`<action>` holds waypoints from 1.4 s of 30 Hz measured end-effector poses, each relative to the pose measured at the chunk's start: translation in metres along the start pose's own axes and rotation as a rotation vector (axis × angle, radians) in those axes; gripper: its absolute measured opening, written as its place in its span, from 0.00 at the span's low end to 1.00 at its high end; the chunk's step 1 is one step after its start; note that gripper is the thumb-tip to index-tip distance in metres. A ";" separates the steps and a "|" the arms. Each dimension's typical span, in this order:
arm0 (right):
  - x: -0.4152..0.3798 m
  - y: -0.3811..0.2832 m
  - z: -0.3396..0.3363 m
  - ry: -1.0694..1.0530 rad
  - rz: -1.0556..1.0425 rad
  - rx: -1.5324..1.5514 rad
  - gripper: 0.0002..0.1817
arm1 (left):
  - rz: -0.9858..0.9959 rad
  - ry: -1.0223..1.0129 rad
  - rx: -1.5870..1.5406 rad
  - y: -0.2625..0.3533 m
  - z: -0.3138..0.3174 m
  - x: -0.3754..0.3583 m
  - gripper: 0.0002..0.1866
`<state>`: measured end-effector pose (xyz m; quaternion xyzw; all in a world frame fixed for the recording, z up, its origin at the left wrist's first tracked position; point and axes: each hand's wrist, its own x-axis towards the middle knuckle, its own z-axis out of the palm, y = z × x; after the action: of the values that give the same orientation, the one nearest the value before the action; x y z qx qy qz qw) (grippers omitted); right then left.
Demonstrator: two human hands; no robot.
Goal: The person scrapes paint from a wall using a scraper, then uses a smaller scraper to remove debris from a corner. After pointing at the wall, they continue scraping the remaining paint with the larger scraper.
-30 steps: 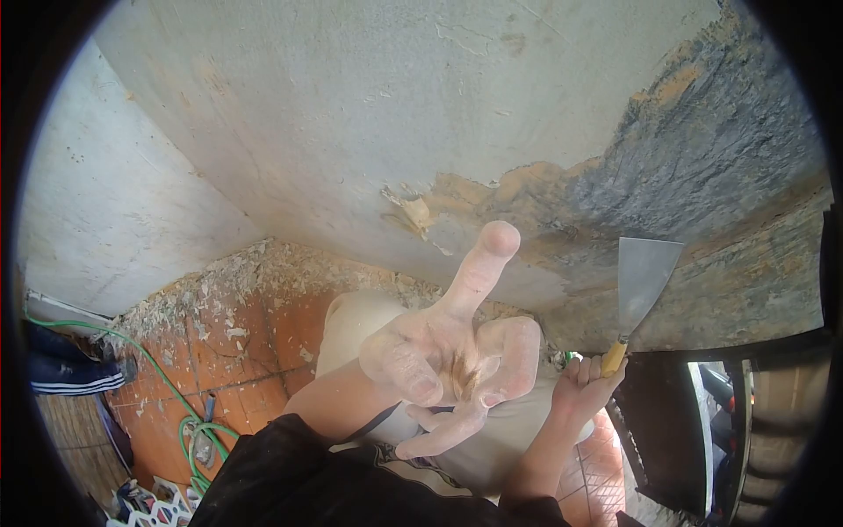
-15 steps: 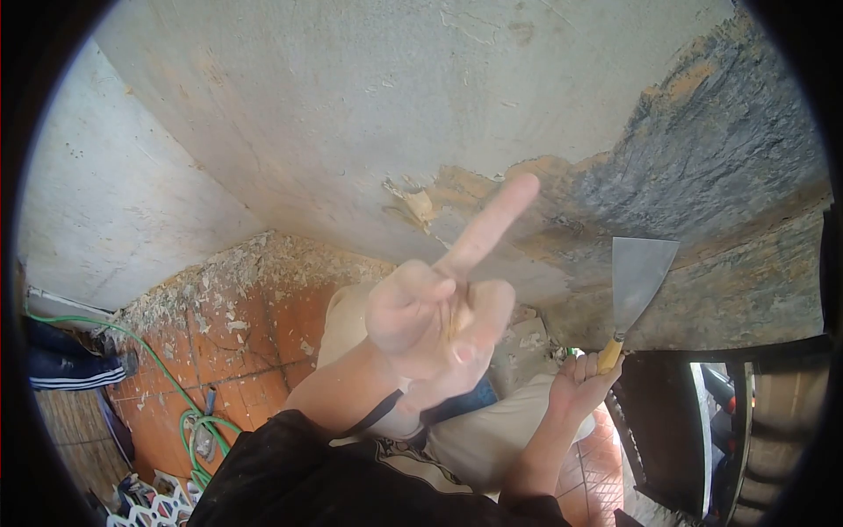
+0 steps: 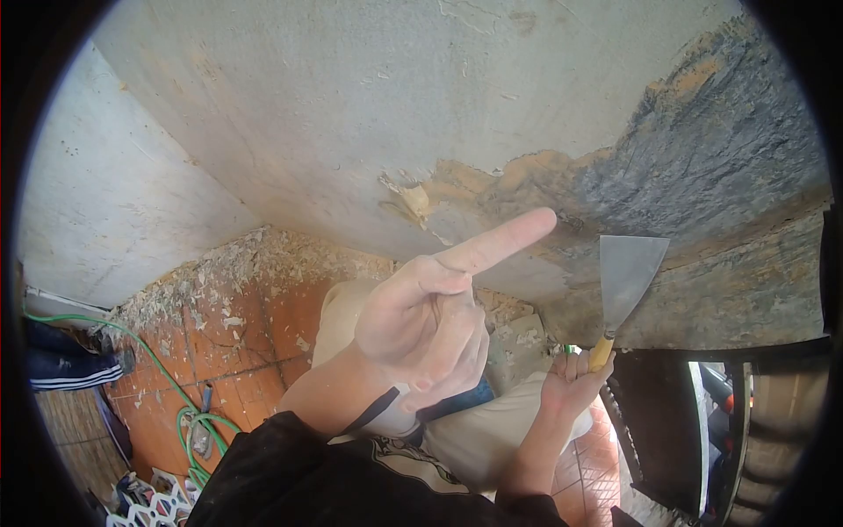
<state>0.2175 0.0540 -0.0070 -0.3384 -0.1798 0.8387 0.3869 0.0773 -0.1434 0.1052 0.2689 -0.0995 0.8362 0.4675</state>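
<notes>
My left hand (image 3: pixel 430 325) is raised in front of the wall (image 3: pixel 351 114), palm partly toward me. Its index finger stretches out to the right and the other fingers curl loosely; nothing shows in it. Behind the fingertip the plaster gives way to a rough, dark bare patch (image 3: pixel 711 149) with a brownish edge. A flap of peeling paint (image 3: pixel 413 202) hangs from the wall just above this hand. My right hand (image 3: pixel 572 382) is closed around the yellow handle of a scraper (image 3: pixel 628 277). The scraper's wide metal blade points upward, overlapping the lower wall in this view.
Paint flakes (image 3: pixel 255 272) litter the orange tile floor (image 3: pixel 237 395) along the wall's foot. A green hose (image 3: pixel 162 364) runs across the tiles at left, near dark striped fabric (image 3: pixel 75 360). A dark panel (image 3: pixel 654 422) stands at lower right.
My left index finger has swung downward and to the right, and the other fingers have curled in more. The right hand with the scraper has shifted slightly left.
</notes>
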 end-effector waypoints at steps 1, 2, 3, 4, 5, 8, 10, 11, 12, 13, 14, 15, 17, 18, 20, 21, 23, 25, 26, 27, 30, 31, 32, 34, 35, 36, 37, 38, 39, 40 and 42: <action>0.000 0.000 0.001 -0.002 -0.004 -0.006 0.17 | 0.001 0.001 -0.002 0.000 0.003 0.000 0.36; -0.001 0.001 0.001 -0.002 -0.007 -0.013 0.15 | -0.001 -0.005 0.031 0.000 0.006 0.000 0.35; -0.001 0.000 0.000 0.000 -0.005 -0.016 0.15 | -0.003 -0.010 0.065 0.000 0.008 0.000 0.35; 0.000 0.001 -0.001 0.008 -0.003 -0.026 0.17 | -0.002 -0.007 0.065 0.000 0.009 -0.001 0.35; 0.001 0.001 -0.001 0.015 0.000 -0.035 0.18 | -0.013 -0.020 0.088 0.001 0.009 -0.001 0.34; -0.001 0.002 0.001 0.047 -0.007 -0.053 0.18 | -0.019 -0.038 0.104 0.000 0.009 0.000 0.33; -0.002 0.002 0.004 0.072 -0.010 -0.055 0.18 | -0.014 -0.047 0.097 -0.002 0.008 0.000 0.34; -0.002 0.002 0.005 0.097 -0.014 -0.056 0.18 | -0.014 -0.047 0.101 -0.003 0.008 0.000 0.34; -0.001 0.002 0.004 0.097 -0.013 -0.056 0.18 | -0.014 -0.046 0.105 -0.003 0.008 0.000 0.34; -0.001 0.002 0.002 0.063 -0.009 -0.055 0.18 | -0.014 -0.046 0.104 -0.004 0.007 -0.001 0.34; -0.002 0.002 0.001 0.029 -0.005 -0.054 0.18 | -0.010 -0.039 0.111 -0.004 0.007 -0.001 0.34; -0.002 0.001 0.002 0.030 -0.006 -0.054 0.18 | -0.005 -0.032 0.117 -0.004 0.007 -0.002 0.34; -0.004 0.001 0.004 0.058 -0.010 -0.064 0.18 | -0.014 -0.039 0.122 -0.004 0.006 -0.002 0.33; -0.003 0.001 0.003 0.059 -0.009 -0.063 0.18 | -0.022 -0.045 0.127 -0.004 0.006 -0.002 0.33; -0.002 0.001 0.001 0.046 -0.008 -0.050 0.18 | -0.024 -0.045 0.134 -0.005 0.006 -0.003 0.32; -0.003 0.001 0.002 0.046 -0.008 -0.049 0.18 | -0.026 -0.045 0.141 -0.005 0.006 -0.003 0.32; -0.003 0.001 0.003 0.055 -0.012 -0.060 0.18 | -0.030 -0.069 0.139 -0.005 0.005 -0.002 0.31; -0.004 0.000 0.002 0.036 -0.005 -0.054 0.18 | -0.034 -0.092 0.138 -0.005 0.002 -0.002 0.30; -0.004 0.000 0.002 0.018 0.001 -0.048 0.18 | -0.033 -0.122 0.149 -0.005 -0.001 -0.002 0.30; -0.004 0.000 0.002 0.017 0.001 -0.047 0.18 | -0.031 -0.151 0.161 -0.005 -0.002 -0.002 0.30; -0.006 0.000 0.004 0.038 0.003 -0.040 0.19 | -0.002 -0.028 0.120 -0.007 0.003 -0.007 0.31; -0.007 0.000 0.005 0.035 0.005 -0.041 0.19 | -0.003 -0.029 0.121 -0.007 0.006 -0.005 0.31; -0.007 0.000 0.005 0.033 0.007 -0.043 0.19 | 0.000 0.006 0.122 -0.006 0.010 -0.003 0.33; -0.007 0.001 0.005 0.038 0.016 -0.044 0.19 | 0.001 0.040 0.124 -0.005 0.014 0.001 0.34; -0.007 0.001 0.005 0.045 0.026 -0.046 0.20 | -0.008 0.045 0.142 -0.003 0.016 0.000 0.36; -0.008 0.001 0.005 0.046 0.024 -0.044 0.20 | -0.017 0.050 0.160 -0.001 0.017 0.000 0.37; -0.007 0.001 0.004 0.052 0.034 -0.044 0.20 | -0.019 0.049 0.160 -0.001 0.017 0.000 0.37; -0.008 0.001 0.004 0.059 0.045 -0.045 0.19 | -0.021 0.050 0.136 -0.002 0.018 -0.001 0.37; -0.008 0.002 0.004 0.060 0.046 -0.046 0.19 | -0.021 0.052 0.111 -0.002 0.018 -0.002 0.37; -0.008 0.002 0.003 0.050 0.048 -0.054 0.19 | -0.019 0.054 0.111 -0.002 0.017 -0.003 0.37; -0.009 0.003 0.004 0.041 0.050 -0.063 0.19 | -0.010 0.051 0.117 -0.003 0.016 -0.004 0.37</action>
<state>0.2171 0.0450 -0.0021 -0.3717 -0.1894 0.8351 0.3584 0.0868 -0.1514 0.1158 0.2747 -0.0370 0.8449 0.4575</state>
